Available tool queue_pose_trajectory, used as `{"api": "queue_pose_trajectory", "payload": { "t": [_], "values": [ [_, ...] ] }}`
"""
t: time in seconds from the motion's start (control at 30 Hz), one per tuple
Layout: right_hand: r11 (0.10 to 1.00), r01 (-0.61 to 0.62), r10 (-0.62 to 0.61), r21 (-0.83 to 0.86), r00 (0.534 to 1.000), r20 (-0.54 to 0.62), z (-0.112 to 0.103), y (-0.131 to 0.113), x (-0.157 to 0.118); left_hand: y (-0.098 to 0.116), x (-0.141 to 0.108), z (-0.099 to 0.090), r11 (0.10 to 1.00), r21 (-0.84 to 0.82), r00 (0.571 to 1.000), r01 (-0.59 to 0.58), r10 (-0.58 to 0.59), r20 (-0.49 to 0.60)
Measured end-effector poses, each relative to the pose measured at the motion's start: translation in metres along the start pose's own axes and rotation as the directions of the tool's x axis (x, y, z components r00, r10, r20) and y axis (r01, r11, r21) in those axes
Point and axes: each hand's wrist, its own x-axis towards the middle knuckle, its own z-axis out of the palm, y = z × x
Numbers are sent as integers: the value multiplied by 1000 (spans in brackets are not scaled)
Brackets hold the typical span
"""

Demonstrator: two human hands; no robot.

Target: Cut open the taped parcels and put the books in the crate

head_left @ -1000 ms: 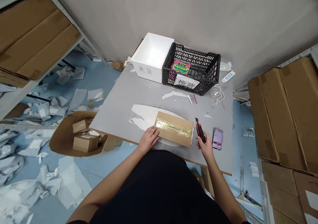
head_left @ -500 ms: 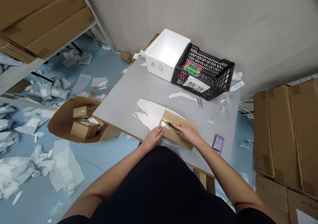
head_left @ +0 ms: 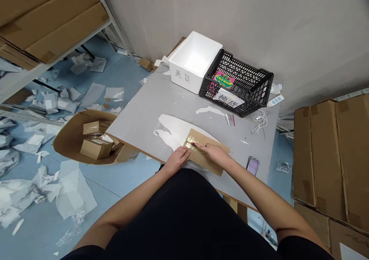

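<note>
A flat brown cardboard package [head_left: 206,162] lies on white sheeting [head_left: 176,126] near the table's front edge, with shiny tape across its left end. My right hand [head_left: 215,153] is closed around a small red and black tool [head_left: 193,144], whose tip is at the tape; most of its handle is hidden in the fingers. At the package's lower left corner rests my left hand [head_left: 177,159], palm down, with its fingers laid flat on the edge.
A white foam box [head_left: 187,80] and a black crate [head_left: 248,108] stand at the table's back. Right of the package lies a phone [head_left: 253,165]; behind it are a cable [head_left: 261,119] and a small bag [head_left: 230,119]. A carton of boxes [head_left: 69,139] stands left.
My right hand has shifted slightly left with the tool, and more of the handle is covered. My left hand has stayed at the package corner.
</note>
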Motion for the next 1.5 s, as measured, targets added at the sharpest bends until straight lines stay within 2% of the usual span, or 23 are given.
{"api": "queue_pose_trajectory", "payload": {
  "t": [0.57,1.13,1.33,1.5],
  "values": [
    [999,-6,8,-35,999,33,11,11,-12,-2,1,-2,1000,-24,1000,-12,12,27],
    [1000,11,-10,-21,999,39,14,19,-12,2,6,-12,999,-50,998,5,-2,67],
    [998,-26,29,-50,998,62,20,23,-18,3,7,-11,998,-65,998,15,-11,60],
    [998,-23,27,-55,997,66,17,23,-27,3,7,-9,998,-66,998,8,-4,61]
  ]
}}
